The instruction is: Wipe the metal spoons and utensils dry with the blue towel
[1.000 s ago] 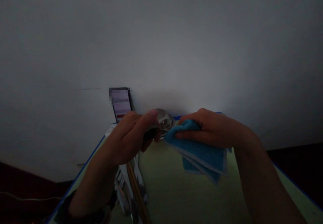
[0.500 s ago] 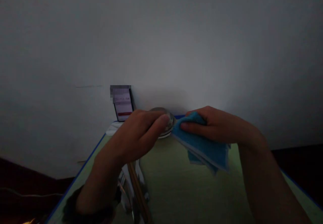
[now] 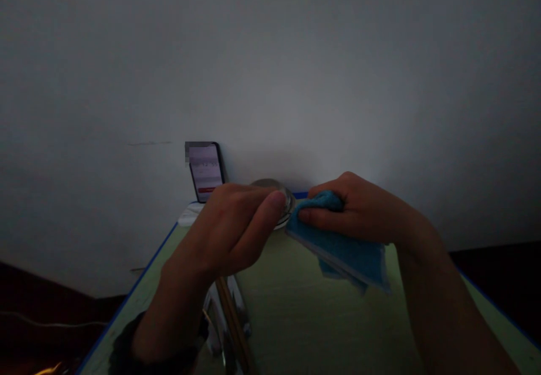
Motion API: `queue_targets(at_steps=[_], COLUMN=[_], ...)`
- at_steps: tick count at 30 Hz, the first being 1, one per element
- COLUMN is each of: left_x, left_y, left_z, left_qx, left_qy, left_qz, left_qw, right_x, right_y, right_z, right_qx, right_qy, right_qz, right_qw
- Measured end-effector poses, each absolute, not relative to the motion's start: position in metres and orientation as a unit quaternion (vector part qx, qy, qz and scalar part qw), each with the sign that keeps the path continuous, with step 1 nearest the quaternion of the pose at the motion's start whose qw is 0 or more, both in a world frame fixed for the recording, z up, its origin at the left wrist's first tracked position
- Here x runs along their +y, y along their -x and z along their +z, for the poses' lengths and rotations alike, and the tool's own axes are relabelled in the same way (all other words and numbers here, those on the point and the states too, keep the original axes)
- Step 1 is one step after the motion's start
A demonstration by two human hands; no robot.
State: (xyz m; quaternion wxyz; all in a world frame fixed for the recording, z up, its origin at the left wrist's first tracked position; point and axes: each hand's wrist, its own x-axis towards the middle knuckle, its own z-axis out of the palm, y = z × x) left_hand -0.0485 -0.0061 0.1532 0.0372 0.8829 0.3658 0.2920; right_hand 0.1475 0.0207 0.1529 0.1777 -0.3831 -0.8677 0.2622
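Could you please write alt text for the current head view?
The right hand holds a blue cloth beside the left hand, which partly hides a round, shiny object. Utensils lie on a green table; a lit phone leans against a wall.

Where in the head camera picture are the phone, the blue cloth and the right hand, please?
Phone (image 3: 207,167): head view, on its screen.
Blue cloth (image 3: 338,250): head view, on its folded middle.
Right hand (image 3: 359,206): head view, on its back.

The folded blue cloth (image 3: 342,249), pale-edged, slants down to the right; by its left end, a shiny rounded object (image 3: 288,201) is mostly hidden.
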Motion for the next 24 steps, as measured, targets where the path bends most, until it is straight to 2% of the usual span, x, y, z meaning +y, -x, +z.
queue_targets(at_steps=[13, 24], left_x=[-0.0078, -0.0076], left_y=[0.0461, 0.0450], left_z=[0.1583, 0.1586], left_qx=[0.371, 0.375], left_qy=[-0.888, -0.889], left_qz=[0.270, 0.264], left_qw=[0.000, 0.004], right_x=[0.0204, 0.0190], right_y=[-0.1383, -0.1404], right_z=[0.1506, 0.1522], right_qx=[-0.877, -0.877], right_qy=[0.371, 0.353], right_qz=[0.232, 0.266], right_qw=[0.199, 0.190])
